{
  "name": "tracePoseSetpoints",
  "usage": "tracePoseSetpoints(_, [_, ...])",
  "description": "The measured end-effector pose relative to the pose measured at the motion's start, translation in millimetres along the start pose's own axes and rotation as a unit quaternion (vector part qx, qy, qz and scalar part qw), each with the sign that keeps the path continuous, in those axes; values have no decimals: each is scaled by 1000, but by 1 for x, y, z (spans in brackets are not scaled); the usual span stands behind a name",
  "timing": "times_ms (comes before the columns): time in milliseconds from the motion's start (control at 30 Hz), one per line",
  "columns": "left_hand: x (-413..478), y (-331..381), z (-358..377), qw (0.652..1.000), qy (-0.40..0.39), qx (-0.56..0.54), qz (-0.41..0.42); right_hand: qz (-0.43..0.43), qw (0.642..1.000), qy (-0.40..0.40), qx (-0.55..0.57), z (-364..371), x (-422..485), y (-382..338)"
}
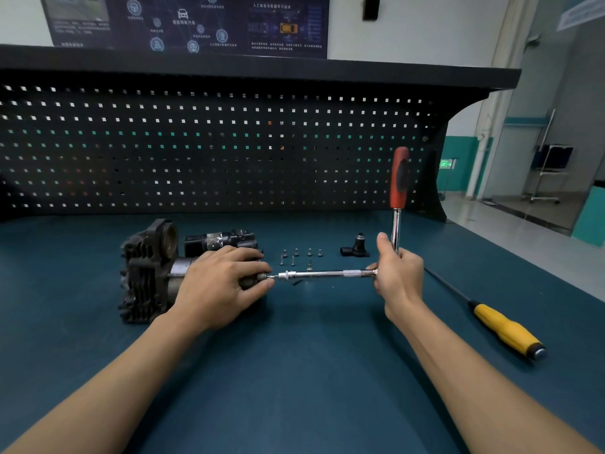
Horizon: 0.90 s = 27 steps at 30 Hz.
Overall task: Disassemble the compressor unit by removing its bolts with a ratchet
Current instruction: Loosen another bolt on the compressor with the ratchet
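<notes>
The dark compressor unit (147,267) lies on its side on the blue bench, left of centre. My left hand (219,283) rests over its cylindrical body and grips it, fingertips near the right end face. My right hand (397,273) grips the ratchet (397,181) at its head, the red handle standing upright. A long chrome extension bar (327,274) runs horizontally from the ratchet head to a bolt (266,277) at the compressor's right end. Several removed bolts (299,257) stand on the bench just behind the bar.
A yellow-handled screwdriver (504,327) lies on the bench to the right. A small black fitting (357,247) sits behind the bar. A perforated black back panel (212,149) with a shelf on top closes off the far bench edge (327,213).
</notes>
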<state>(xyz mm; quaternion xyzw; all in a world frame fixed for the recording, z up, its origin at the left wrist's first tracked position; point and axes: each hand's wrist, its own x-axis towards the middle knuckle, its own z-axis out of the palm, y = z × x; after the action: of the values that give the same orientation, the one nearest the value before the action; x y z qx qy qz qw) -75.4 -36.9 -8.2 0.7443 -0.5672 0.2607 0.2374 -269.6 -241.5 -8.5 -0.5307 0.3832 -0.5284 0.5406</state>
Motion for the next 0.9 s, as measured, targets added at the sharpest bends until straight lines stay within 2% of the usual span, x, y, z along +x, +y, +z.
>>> tracePoseSetpoints(200, [3, -6, -2, 999, -33, -5, -10, -21, 999, -21, 29, 2, -4, -1])
tracePoseSetpoints(367, [3, -9, -6, 999, -50, -20, -9, -79, 992, -84, 60, 0, -7, 2])
tracePoseSetpoints(600, [2, -11, -10, 998, -56, -29, -16, -131, 981, -141, 10, -4, -9, -2])
tracePoseSetpoints(700, [2, -10, -10, 998, -56, -22, -15, -82, 979, -160, -94, -8, -5, -12])
tracePoseSetpoints(767, [2, -10, -10, 998, -58, -23, -17, -6, 971, -176, -164, -9, -2, -19])
tracePoseSetpoints(900, [2, -9, -9, 998, -59, -17, -15, 159, 946, -238, -153, -14, 3, -25])
